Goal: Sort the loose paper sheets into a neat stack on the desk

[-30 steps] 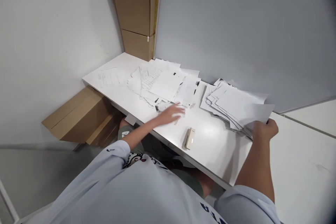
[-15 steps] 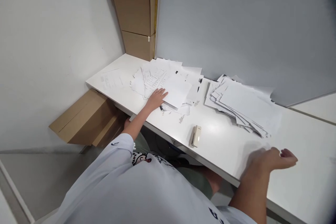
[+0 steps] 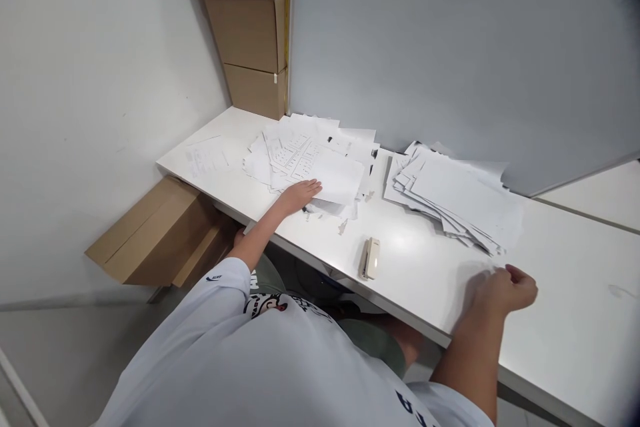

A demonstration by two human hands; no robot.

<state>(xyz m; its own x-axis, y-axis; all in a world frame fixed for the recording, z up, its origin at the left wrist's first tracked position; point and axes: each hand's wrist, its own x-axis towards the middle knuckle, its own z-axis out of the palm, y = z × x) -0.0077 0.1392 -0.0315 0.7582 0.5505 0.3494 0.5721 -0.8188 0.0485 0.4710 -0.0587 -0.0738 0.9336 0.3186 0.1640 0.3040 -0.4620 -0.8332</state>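
Drawn inward, the right hand (image 3: pixel 499 292) now hovers empty, fingers loosely curled, to the right of the stapler (image 3: pixel 370 258), just below a fanned paper stack (image 3: pixel 453 197) on the white desk (image 3: pixel 565 293). Left of the stapler, the left hand (image 3: pixel 299 197) lies on a loose paper pile (image 3: pixel 313 160), fingers together, with paper scraps (image 3: pixel 343 227) nearby

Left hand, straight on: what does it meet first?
Most likely the loose top sheet of paper: the left hand points up and right across the pile, with its fingertips at that sheet's near edge. Depth is unclear, so it may already be touching.
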